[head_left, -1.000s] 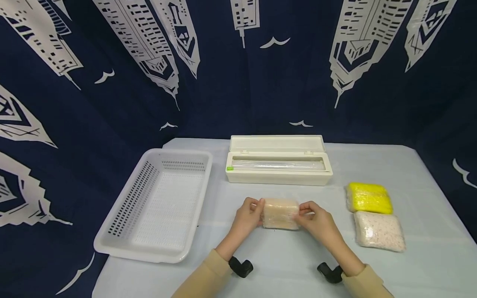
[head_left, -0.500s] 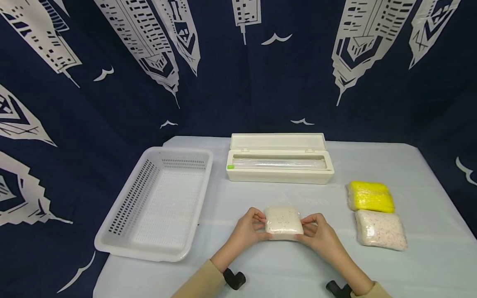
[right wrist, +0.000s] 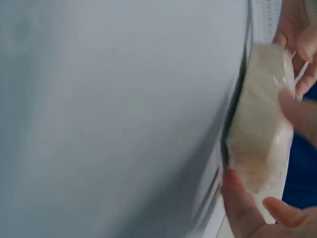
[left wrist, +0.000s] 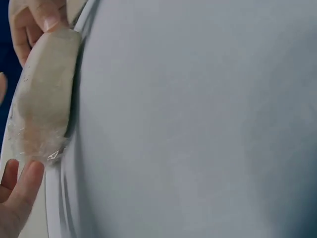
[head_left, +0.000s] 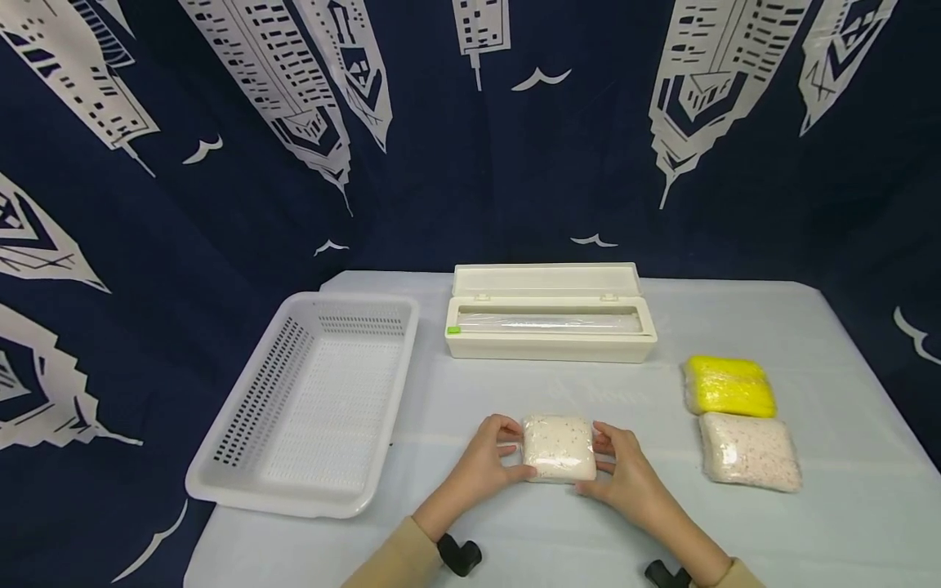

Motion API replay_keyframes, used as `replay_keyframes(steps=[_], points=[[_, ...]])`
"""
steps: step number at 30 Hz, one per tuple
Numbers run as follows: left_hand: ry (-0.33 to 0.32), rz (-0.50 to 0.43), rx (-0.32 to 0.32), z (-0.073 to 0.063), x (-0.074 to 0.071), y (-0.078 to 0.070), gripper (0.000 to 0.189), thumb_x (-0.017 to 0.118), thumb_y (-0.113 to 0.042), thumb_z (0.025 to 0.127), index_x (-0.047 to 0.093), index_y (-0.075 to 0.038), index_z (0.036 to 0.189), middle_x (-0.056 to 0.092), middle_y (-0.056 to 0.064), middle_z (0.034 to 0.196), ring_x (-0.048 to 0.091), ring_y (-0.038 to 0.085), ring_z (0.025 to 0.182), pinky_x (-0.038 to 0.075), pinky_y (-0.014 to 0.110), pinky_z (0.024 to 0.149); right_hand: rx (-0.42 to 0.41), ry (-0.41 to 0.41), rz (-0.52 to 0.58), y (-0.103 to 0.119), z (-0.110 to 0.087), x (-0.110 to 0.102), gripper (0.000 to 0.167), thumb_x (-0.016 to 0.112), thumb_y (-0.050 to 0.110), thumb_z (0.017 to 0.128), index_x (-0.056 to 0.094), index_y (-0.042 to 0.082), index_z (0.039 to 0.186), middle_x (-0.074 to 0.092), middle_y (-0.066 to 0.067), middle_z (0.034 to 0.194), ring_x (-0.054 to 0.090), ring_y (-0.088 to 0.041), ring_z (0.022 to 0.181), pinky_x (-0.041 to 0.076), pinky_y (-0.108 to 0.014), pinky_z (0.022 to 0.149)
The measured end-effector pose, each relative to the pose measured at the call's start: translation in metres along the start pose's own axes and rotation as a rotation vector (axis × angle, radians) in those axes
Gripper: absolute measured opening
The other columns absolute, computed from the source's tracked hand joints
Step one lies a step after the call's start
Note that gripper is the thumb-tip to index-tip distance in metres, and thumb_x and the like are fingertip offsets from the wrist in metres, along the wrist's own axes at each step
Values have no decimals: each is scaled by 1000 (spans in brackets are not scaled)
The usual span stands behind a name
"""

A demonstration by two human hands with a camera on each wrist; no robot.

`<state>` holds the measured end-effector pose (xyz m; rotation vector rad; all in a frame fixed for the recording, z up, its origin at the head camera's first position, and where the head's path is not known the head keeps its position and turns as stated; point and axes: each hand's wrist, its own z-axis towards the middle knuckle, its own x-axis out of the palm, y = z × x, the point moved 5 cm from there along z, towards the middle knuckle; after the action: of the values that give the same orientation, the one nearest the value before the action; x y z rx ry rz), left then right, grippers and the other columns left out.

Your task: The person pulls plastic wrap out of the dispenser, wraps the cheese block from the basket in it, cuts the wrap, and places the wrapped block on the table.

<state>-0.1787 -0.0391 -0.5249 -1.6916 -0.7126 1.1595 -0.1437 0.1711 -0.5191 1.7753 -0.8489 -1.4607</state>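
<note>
A pale speckled block (head_left: 559, 447) wrapped in clear cling film sits low at the table's near middle, its front side facing me. My left hand (head_left: 488, 459) holds its left end, with the thumb at the near corner and fingers along the side. At the right end, my right hand (head_left: 625, 474) has its thumb by the near edge and its fingers at the side. Loose film is bunched at the block's end (left wrist: 47, 104) in the left wrist view. The right wrist view shows a right thumb touching the corner of the wrapped block (right wrist: 262, 109).
Behind the block stands an open cream cling film dispenser (head_left: 551, 347) with a roll inside. A white perforated basket (head_left: 198, 482) is at left. On the right lie a wrapped yellow block (head_left: 731, 386) and a wrapped pinkish speckled block (head_left: 750, 452). A patterned navy cloth (head_left: 470, 180) hangs behind.
The block has been turned so its speckled face shows instead of the plain one, and it has come slightly nearer. Both hands moved with it; the right thumb has since slid towards the near edge.
</note>
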Motion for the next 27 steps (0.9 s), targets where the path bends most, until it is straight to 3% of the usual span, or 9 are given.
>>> replay_keyframes(steps=[6, 11, 15, 21, 27], points=[[-126, 75, 2, 2, -20, -1, 33, 69, -7, 90, 55, -5, 119, 57, 10, 118, 60, 26, 111, 55, 32, 89, -18, 81, -26, -2, 5, -6, 112, 93, 25, 64, 26, -4, 150, 41, -29, 138, 52, -45, 122, 55, -42, 93], [-138, 182, 65, 3, -28, -6, 30, 66, -7, 91, 62, -6, 121, 60, 9, 120, 60, 26, 112, 55, 31, 88, -82, 118, -33, 1, 12, -5, 110, 92, 26, 66, 28, -5, 150, 43, -28, 135, 52, -39, 120, 54, -41, 93], [-58, 316, 128, 3, -20, -10, 42, 66, -19, 94, 58, -10, 134, 56, 9, 139, 53, 28, 129, 50, 41, 101, -114, 133, -64, 4, 14, -3, 109, 91, 29, 67, 28, -7, 149, 41, -31, 139, 56, -39, 116, 54, -41, 92], [128, 500, 141, 3, 3, -12, 74, 69, -42, 90, 39, -13, 151, 34, 9, 159, 36, 32, 144, 39, 50, 112, -129, 132, -122, 6, 12, -1, 109, 90, 34, 69, 28, -6, 149, 36, -32, 146, 57, -41, 115, 54, -45, 91], [139, 524, 128, 2, 11, -11, 86, 76, -43, 84, 35, -9, 152, 33, 10, 159, 37, 32, 144, 39, 48, 112, -112, 136, -120, 6, 12, -1, 109, 91, 33, 67, 30, -5, 149, 37, -31, 146, 57, -40, 117, 55, -41, 90]])
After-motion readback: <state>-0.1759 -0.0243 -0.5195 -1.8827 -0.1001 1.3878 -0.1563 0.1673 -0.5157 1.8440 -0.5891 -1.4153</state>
